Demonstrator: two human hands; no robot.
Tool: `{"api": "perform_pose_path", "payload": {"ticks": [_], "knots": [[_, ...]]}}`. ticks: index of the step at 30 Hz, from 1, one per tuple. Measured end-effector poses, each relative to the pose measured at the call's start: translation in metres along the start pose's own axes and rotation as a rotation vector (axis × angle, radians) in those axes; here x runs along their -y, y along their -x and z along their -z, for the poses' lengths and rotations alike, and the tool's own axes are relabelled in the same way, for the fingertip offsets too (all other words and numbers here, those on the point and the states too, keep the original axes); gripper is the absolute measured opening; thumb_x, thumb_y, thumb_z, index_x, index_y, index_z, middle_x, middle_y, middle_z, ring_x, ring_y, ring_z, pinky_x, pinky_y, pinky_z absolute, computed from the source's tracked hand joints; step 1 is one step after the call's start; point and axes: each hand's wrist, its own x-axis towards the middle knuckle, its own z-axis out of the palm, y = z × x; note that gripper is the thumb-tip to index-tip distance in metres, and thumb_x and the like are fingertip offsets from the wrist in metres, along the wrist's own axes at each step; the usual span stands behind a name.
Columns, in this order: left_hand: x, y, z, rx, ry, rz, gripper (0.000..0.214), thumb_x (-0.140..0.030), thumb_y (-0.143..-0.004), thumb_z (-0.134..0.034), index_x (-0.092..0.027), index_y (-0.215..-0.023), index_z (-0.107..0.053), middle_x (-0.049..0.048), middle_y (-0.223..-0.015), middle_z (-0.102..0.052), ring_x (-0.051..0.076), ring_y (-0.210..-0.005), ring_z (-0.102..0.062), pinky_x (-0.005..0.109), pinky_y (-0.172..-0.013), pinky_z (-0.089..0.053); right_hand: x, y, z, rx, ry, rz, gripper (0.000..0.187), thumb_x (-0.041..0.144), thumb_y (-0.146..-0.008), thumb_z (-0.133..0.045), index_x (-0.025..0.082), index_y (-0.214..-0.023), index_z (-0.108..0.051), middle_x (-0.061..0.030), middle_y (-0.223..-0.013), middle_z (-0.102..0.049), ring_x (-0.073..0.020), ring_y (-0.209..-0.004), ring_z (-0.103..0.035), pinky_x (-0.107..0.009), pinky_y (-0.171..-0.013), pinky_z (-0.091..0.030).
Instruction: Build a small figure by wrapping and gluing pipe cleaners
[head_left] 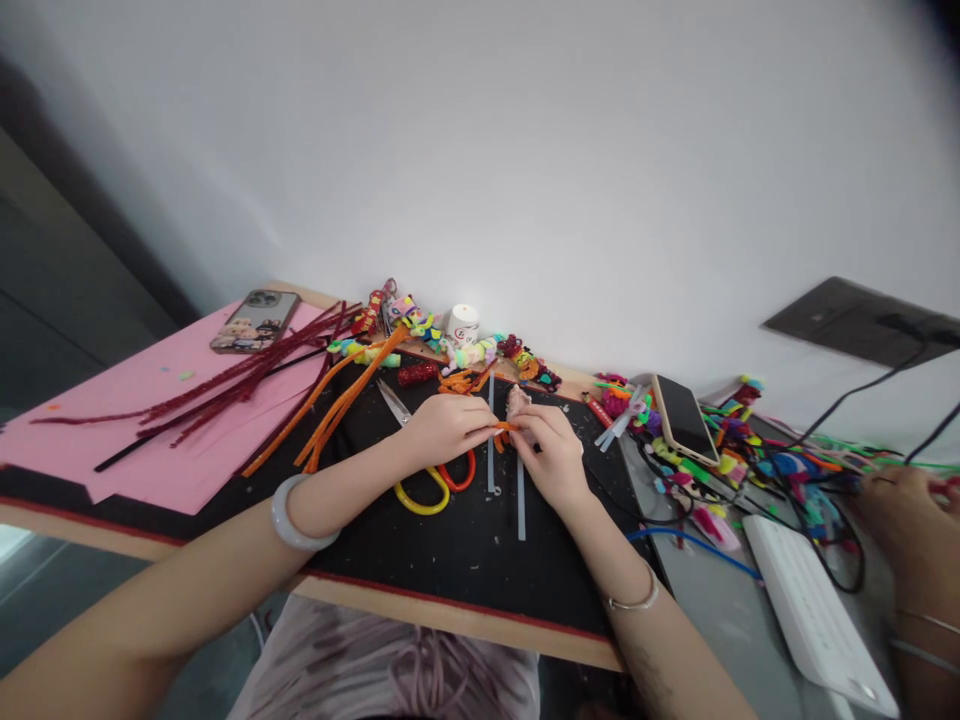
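Observation:
Over the black mat (pixel 450 590), my left hand (pixel 448 430) pinches one end of a short orange pipe cleaner piece (pixel 505 427). The fingers of my right hand (pixel 553 455) close on its other end, so the two hands almost meet. Behind the right fingers shows a small pale pinkish item (pixel 517 400); what it is I cannot make out. Scissors (pixel 424 494) with yellow and orange handles lie partly under my left wrist. Two translucent glue sticks (pixel 521 505) rest on the mat near my fingertips. Long orange pipe cleaners (pixel 349 405) lie to the left.
Dark red pipe cleaners (pixel 247 375) and a phone (pixel 255 322) lie on pink sheets (pixel 176 455). A white cup (pixel 463 325) and colourful figures line the wall. At right are another phone (pixel 686 420), a white power strip (pixel 814 610), cables and a co-worker's hand (pixel 911 520).

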Motion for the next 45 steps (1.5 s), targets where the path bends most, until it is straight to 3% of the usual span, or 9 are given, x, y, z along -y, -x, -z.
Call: {"api": "perform_pose_path", "payload": {"ticks": [11, 45], "knots": [[0.0022, 0.0000, -0.0008, -0.019, -0.003, -0.006, 0.027, -0.031, -0.090, -0.042, -0.016, -0.090, -0.065, 0.0060, -0.089, -0.067, 0.014, -0.080, -0.062, 0.022, -0.073, -0.046, -0.0038, 0.0009, -0.0011, 0.003, 0.018, -0.013, 0.016, 0.019, -0.082, -0.057, 0.021, -0.098, -0.061, -0.0080, -0.101, -0.061, -0.0221, -0.096, -0.056, -0.039, -0.085, -0.046], [0.0038, 0.0009, -0.0027, -0.056, -0.037, -0.013, 0.026, -0.031, -0.089, -0.045, -0.016, -0.088, -0.067, 0.0050, -0.088, -0.069, 0.013, -0.078, -0.063, 0.022, -0.071, -0.047, -0.0033, 0.0010, -0.0003, 0.003, -0.007, -0.013, 0.008, 0.020, -0.083, -0.055, 0.021, -0.089, -0.061, -0.0078, -0.097, -0.062, -0.0208, -0.093, -0.056, -0.039, -0.083, -0.047]]}}
